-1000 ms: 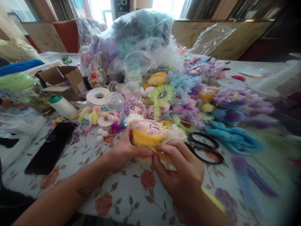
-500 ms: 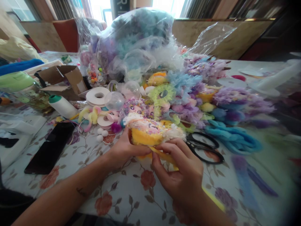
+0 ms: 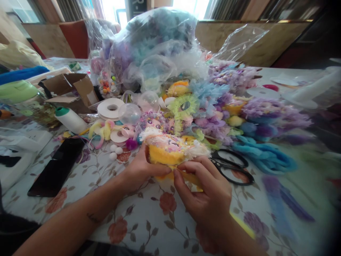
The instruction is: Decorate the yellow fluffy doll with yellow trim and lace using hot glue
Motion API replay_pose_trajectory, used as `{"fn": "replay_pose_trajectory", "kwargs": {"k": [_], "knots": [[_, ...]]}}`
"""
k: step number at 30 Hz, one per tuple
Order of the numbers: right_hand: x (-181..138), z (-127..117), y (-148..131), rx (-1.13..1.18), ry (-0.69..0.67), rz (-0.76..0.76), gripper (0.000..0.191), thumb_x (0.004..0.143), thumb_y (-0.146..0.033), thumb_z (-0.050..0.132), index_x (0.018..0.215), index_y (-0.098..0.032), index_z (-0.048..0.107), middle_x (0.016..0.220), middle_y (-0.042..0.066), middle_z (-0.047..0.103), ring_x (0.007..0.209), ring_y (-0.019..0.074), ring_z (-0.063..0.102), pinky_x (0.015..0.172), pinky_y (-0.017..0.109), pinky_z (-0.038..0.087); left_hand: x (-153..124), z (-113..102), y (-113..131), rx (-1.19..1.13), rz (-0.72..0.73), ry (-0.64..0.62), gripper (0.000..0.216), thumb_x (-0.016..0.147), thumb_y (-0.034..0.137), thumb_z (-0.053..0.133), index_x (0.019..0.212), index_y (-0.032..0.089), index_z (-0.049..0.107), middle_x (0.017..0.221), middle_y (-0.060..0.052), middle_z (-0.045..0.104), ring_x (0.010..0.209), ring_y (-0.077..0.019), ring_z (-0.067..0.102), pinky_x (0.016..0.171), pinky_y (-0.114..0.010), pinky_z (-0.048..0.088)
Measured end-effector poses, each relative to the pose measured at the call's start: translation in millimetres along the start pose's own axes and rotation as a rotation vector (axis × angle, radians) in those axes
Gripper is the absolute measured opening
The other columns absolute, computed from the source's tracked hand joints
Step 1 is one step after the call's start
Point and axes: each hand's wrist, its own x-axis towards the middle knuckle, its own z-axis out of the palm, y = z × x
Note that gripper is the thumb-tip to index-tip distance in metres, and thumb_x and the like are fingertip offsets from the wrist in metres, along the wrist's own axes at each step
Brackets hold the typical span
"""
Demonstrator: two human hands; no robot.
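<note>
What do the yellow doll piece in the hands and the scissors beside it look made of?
The yellow doll piece held by the left hand and right hand looks like fuzzy plush or yarn, matte with frayed pale tufts. The scissors show glossy black loops, probably plastic handles; the blades are hidden.

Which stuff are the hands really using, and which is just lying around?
In use:
- yellow doll, held by the left hand
- yellow strip, pinched by the right hand

Just lying about:
- scissors
- phone
- thread spool
- tape roll
- cardboard box
- blue yarn
- plastic bag
</note>
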Motion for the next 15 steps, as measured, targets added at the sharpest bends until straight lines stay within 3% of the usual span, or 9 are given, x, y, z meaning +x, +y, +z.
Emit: {"fn": "replay_pose_trajectory", "kwargs": {"k": [8,15], "knots": [[0.5,-1.2,-0.8,0.001,0.002,0.013,0.01,0.085,-0.009,0.063,0.081,-0.018,0.06,0.075,0.001,0.055,0.063,0.0112,0.055,0.057,0.023,0.045,-2.4,0.0,0.7,-0.004,-0.005,-0.014,0.069,0.06,0.013,0.088,0.119,0.02,0.052,0.109,-0.01,0.071,0.097,-0.0299,0.069,0.08,-0.038,0.056],[1.2,-1.0,0.0,-0.001,0.01,0.003,0.01,0.085,-0.009,0.063,0.081,-0.018,0.061,0.074,0.0,0.056,0.062,0.0111,0.055,0.054,0.022,0.045,-0.4,-1.6,0.3,0.019,0.002,-0.037,0.063,0.059,0.016,0.089,0.115,0.019,0.061,0.106,-0.01,0.073,0.094,-0.0298,0.07,0.078,-0.036,0.056]]}}
